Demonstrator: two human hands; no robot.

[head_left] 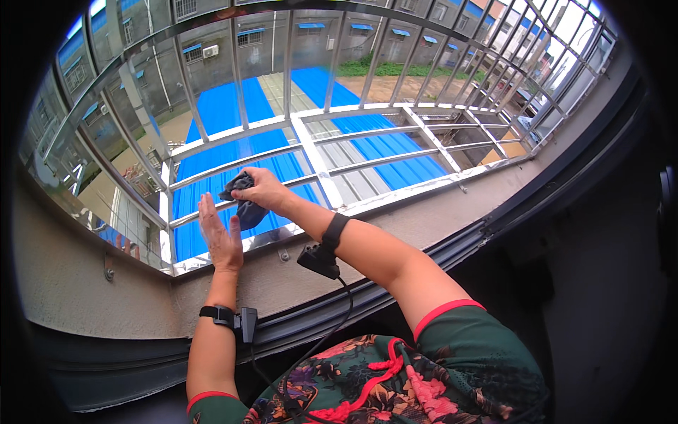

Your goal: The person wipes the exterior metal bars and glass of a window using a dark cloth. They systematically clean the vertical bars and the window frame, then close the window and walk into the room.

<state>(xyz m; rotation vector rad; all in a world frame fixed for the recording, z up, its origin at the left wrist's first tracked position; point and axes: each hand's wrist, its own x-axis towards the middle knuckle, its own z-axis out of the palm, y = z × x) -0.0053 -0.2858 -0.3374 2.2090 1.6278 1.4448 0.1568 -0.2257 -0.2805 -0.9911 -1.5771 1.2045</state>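
Observation:
Out past the window sill, my right hand (pixel 263 191) grips a dark grey cloth (pixel 251 214), bunched at the top with its lower part hanging down. My left hand (pixel 221 234) is held up just left of the cloth, palm inward and fingers stretched out, with nothing in it. Both hands are over the white metal frame of the window cage (pixel 319 166), near its left corner. Whether the cloth touches a bar behind it, I cannot tell.
Upright metal bars (pixel 288 71) rise around the cage's outer side. Under its floor bars lies a blue and grey corrugated roof (pixel 395 157). The concrete sill (pixel 424 212) and dark window track (pixel 424 258) run between me and the cage. Cabled black devices (pixel 319 261) are strapped to both forearms.

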